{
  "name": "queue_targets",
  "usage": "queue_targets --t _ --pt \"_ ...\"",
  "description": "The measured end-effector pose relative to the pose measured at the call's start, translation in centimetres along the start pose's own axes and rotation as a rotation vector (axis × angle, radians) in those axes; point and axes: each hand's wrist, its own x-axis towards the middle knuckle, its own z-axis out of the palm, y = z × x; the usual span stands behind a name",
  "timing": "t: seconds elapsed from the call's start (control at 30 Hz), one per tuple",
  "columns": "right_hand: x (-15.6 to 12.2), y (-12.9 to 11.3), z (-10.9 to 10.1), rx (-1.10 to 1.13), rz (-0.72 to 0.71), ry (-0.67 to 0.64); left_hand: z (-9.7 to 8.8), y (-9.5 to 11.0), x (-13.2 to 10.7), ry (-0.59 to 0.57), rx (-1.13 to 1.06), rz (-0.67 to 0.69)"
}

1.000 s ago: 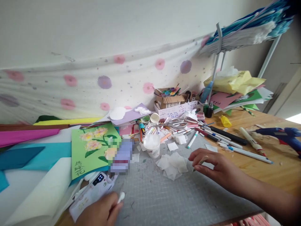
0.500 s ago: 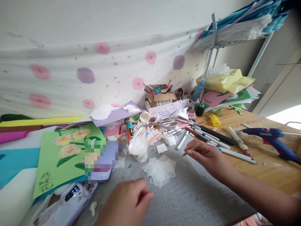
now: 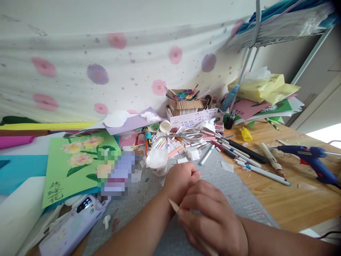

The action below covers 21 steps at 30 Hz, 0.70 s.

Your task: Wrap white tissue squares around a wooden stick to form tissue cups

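Note:
My right hand [image 3: 213,213] grips a thin, pointed wooden stick [image 3: 174,206], its tip lying across my left wrist. Just beyond it, my left hand [image 3: 183,179] is curled closed over the grey cutting mat [image 3: 141,217]; its fingertips, and anything in them, are hidden. The two hands overlap in view. Behind my left hand stands a white paper cup [image 3: 157,163] with white contents. Small white paper squares [image 3: 193,153] lie past the hands, and the fanned white sheets on the mat are almost wholly covered by my left hand.
Markers and scissors [image 3: 190,135] crowd the back before a cardboard box [image 3: 186,106]. A blue glue gun [image 3: 314,160] lies at right on the wooden table. At left are a green flower picture [image 3: 80,163], a lilac device with a display [image 3: 74,224] and a white earbud [image 3: 106,221].
My right hand has come left and toward me with the stick, over my left wrist. My left hand has moved forward and right, over the fanned sheets. The view has shifted slightly.

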Motion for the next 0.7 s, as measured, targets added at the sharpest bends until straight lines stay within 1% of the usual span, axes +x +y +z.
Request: queue_targets --t 0.07,0.13,0.27,0.33,0.4,0.43,0.47,0.53,0.6,0.63,0.67,0.7 --pt "0.1 -0.6 0.6 0.011 0.019 -0.031 0.1 -0.2 0.1 -0.004 0.032 -0.019" --pt "0.4 -0.7 0.8 0.014 0.017 -0.038 0.1 -0.5 0.1 -0.016 0.055 -0.025" --pt "0.8 -0.5 1.1 -0.104 0.024 0.009 -0.3 -0.9 -0.2 -0.038 0.089 -0.004" --pt "0.6 -0.9 2.1 -0.145 0.071 0.012 -0.5 -1.2 -0.4 -0.025 0.117 -0.012" --pt "0.4 -1.5 3.4 -0.054 0.179 -0.033 -0.6 -1.4 -0.6 -0.002 0.147 -0.032" --pt "0.3 -1.8 3.9 -0.016 0.175 -0.037 -0.6 -1.4 -0.6 0.008 0.160 -0.043" --pt "0.3 -2.0 4.3 -0.006 0.152 0.005 -0.6 -1.5 -0.6 0.013 0.171 -0.052" --pt "0.7 -2.1 4.4 -0.003 0.104 -0.021 -0.7 -1.7 -0.6 0.011 0.186 -0.062" --pt "1.1 -2.0 4.1 -0.086 0.077 -0.059 -0.9 -1.9 -0.5 0.003 0.193 -0.061" --pt "1.3 -2.0 4.2 -0.167 0.092 -0.027 -0.9 -2.0 -0.4 0.003 0.196 -0.060" --pt "1.3 -2.0 4.4 -0.199 0.058 -0.029 -1.0 -2.1 -0.4 0.005 0.200 -0.060" --pt "1.3 -2.1 4.8 -0.214 0.084 -0.014 -1.0 -2.2 -0.4 0.010 0.205 -0.061"
